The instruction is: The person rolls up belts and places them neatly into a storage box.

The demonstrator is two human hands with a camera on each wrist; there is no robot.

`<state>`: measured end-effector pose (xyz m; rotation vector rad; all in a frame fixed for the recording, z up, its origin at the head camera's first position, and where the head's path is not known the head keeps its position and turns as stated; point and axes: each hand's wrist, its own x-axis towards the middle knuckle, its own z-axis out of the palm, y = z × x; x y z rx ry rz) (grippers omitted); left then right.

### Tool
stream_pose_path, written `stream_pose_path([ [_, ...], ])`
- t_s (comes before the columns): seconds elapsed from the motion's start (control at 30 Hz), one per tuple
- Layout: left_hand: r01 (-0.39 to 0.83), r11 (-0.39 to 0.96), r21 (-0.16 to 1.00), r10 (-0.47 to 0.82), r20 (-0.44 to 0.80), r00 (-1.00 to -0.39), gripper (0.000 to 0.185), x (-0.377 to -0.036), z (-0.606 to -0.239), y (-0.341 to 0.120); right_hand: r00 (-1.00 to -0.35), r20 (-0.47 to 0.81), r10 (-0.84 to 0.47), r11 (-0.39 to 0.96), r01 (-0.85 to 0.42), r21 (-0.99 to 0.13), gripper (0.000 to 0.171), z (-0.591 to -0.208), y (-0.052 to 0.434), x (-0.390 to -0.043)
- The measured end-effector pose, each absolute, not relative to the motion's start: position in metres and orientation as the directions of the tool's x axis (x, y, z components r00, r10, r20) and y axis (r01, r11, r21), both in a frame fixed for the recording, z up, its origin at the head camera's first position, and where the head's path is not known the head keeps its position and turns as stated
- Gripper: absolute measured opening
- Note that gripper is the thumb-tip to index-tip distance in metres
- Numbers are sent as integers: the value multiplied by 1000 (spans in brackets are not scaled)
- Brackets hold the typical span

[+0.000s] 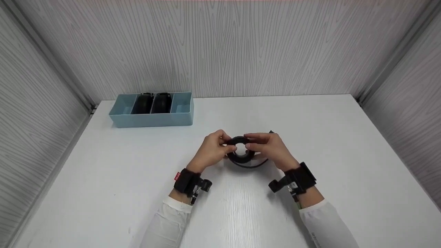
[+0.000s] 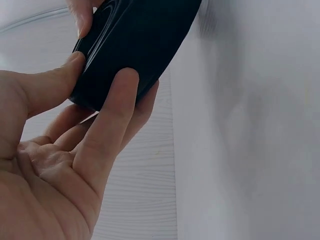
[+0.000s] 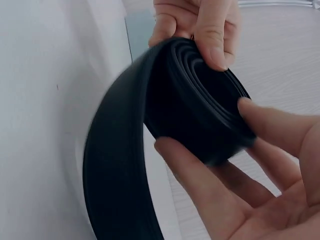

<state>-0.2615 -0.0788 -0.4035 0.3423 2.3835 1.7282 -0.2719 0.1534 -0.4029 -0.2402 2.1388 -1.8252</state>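
Between both hands, above the middle of the white table, a black belt (image 1: 241,159) is wound into a coil with a round hole at its centre. On the coil's left side the left hand (image 1: 211,151) grips it between thumb and fingers. From the right, the right hand (image 1: 272,148) pinches the coil, its thumb at the inner edge. In the right wrist view, several wound layers show, and a loose length of the belt (image 3: 115,165) curves away outside the coil. The left wrist view has the left fingers lying along the belt's (image 2: 145,40) smooth outer face.
At the back left of the table (image 1: 103,172) stands a light blue divided box (image 1: 153,120). Two black rolled items (image 1: 143,104) sit in its middle compartments; the outer compartments hold nothing visible. Grey wood-grain panels (image 1: 224,48) enclose the table at the back and sides.
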Motion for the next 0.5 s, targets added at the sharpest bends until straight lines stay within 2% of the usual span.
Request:
stream_pose_path([
  [0.13,109,352,929,341,-19,-940,18,-261,-404,-81,-916,-137,-376,283,27,-959,44,-401,154,-271],
  [0.23,111,369,923,353,-29,-935,18,-261,-404,-80,-912,-134,-388,314,6,-949,44,-402,154,-271],
  [0.37,92,343,935,337,-31,-941,21,-261,-405,-79,-920,-136,-367,265,37,-963,43,-404,154,-272],
  [0.5,60,292,955,302,-33,-953,27,-262,-407,-78,-944,-132,-302,158,87,-984,44,-406,153,-272],
])
